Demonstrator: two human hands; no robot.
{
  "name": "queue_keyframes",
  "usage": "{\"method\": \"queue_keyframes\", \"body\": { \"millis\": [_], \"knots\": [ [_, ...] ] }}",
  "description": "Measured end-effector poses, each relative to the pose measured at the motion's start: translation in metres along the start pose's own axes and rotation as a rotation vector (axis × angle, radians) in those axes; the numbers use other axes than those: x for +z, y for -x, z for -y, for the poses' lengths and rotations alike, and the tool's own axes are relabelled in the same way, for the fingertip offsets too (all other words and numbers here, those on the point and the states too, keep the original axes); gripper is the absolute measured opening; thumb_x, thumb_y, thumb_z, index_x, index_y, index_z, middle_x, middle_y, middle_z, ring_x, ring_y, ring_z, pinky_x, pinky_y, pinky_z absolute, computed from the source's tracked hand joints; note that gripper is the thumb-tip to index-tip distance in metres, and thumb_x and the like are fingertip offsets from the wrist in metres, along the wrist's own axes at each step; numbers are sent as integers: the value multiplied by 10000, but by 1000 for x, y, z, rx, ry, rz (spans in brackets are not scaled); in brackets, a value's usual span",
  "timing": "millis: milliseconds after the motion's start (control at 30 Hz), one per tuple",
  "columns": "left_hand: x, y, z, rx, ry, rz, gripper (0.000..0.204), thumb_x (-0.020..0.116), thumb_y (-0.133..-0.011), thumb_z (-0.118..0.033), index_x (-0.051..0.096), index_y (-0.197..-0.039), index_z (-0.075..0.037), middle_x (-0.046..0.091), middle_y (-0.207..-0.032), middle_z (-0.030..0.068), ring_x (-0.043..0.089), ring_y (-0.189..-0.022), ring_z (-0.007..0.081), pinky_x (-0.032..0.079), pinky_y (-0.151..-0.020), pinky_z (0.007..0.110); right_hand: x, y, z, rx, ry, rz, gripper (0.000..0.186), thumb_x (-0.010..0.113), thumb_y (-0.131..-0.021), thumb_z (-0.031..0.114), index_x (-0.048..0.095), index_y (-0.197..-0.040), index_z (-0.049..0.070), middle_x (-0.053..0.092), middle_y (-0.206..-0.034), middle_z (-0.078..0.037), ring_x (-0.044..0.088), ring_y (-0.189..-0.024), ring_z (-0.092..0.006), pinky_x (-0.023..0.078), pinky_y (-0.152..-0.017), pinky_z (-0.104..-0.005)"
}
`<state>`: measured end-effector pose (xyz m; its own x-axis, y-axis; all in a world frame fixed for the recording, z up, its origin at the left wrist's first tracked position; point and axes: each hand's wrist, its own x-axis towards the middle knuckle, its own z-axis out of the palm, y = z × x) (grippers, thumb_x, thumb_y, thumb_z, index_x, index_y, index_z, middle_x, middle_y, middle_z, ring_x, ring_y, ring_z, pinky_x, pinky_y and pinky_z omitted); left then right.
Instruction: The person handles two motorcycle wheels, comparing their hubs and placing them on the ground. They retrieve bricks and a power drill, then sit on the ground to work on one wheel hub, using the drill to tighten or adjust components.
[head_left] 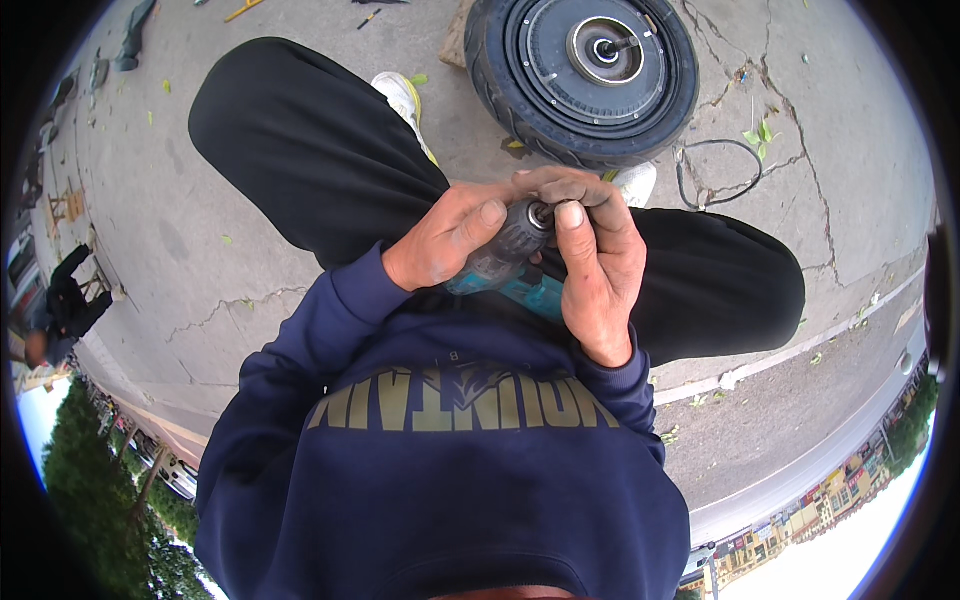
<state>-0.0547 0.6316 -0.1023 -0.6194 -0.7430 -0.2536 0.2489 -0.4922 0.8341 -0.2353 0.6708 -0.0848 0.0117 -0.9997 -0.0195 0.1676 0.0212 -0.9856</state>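
Note:
A cordless drill (497,258) with a black front end and a teal body lies across my lap, its nose pointing up and to the right. My left hand (445,235) is wrapped round the black front part, thumb on top. At the nose, my right hand (605,265) is closed, with its thumb and curled fingers pinching the short metal piece (544,213) in the drill's tip. The lower part of the drill is partly covered by my right hand. Just beyond both hands lies a wheel (585,75) with a black tyre, a dark hub and a central axle.
A brown block (458,38) shows at the wheel's left edge. Right of the wheel lies a thin black loop (719,172) on cracked pavement (840,130). Several tools are scattered at the far upper left. Another person (72,300) is at the left edge.

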Motion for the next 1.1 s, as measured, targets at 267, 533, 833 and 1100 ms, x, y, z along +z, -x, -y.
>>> {"method": "queue_keyframes", "body": {
  "millis": [267,533,833,1100],
  "knots": [
    [-4,-13,-11,-205,-367,122,480,796,-820,-204,649,-1214,28,718,-1036,79,650,-959,128,533,-862,318,-22,-1,5,419,-47,165,585,809,-897,155,565,-1384,-57,622,-1358,-147,609,-1207,-212,498,-1023,-342],
    [-2,-16,3,-161,-463,16,367,773,-818,-178,679,-1105,30,730,-955,97,643,-892,113,536,-814,321,-4,-2,21,282,401,29,493,803,-881,176,599,-1277,-36,673,-1201,-135,642,-1069,-205,513,-939,-346],
    [9,-35,-12,-23,-505,536,244,791,-787,-153,675,-927,10,720,-852,75,670,-812,137,537,-693,332,-36,-12,39,-1495,1977,439,346,562,-895,208,639,-1196,58,654,-1125,-89,650,-1084,-243,514,-1017,-422],
    [21,-20,-8,-30,-799,155,549,849,-716,-105,634,-1211,-8,710,-1127,120,674,-1054,210,531,-916,353,-10,-43,63,-1282,1983,791,120,626,-783,167,576,-717,81,567,-638,-61,535,-608,-191,485,-662,-353]
  ]
}}
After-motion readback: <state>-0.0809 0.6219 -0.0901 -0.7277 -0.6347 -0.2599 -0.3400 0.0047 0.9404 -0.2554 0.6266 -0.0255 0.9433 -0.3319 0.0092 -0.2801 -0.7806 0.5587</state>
